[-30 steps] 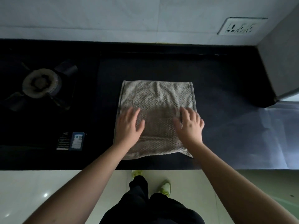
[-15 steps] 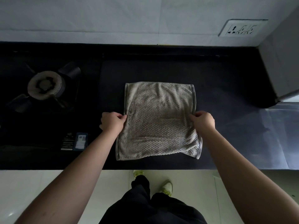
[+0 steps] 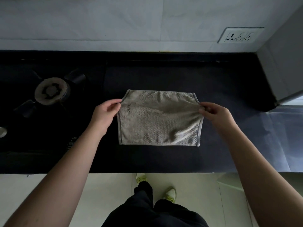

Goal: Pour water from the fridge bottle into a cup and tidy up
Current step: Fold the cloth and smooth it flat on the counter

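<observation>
A grey waffle-textured cloth [image 3: 158, 118] lies near the middle of the dark tabletop [image 3: 164, 76]. The left hand [image 3: 105, 112] pinches its left edge between thumb and fingers; the right hand [image 3: 214, 113] pinches its right edge the same way, lifting the far half slightly. A gas burner [image 3: 51, 90] sits left, and a wall socket [image 3: 239, 35] is on the right wall.

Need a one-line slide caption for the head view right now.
Left hand and right hand pinch opposite edges of a grey cloth on the dark countertop.
</observation>
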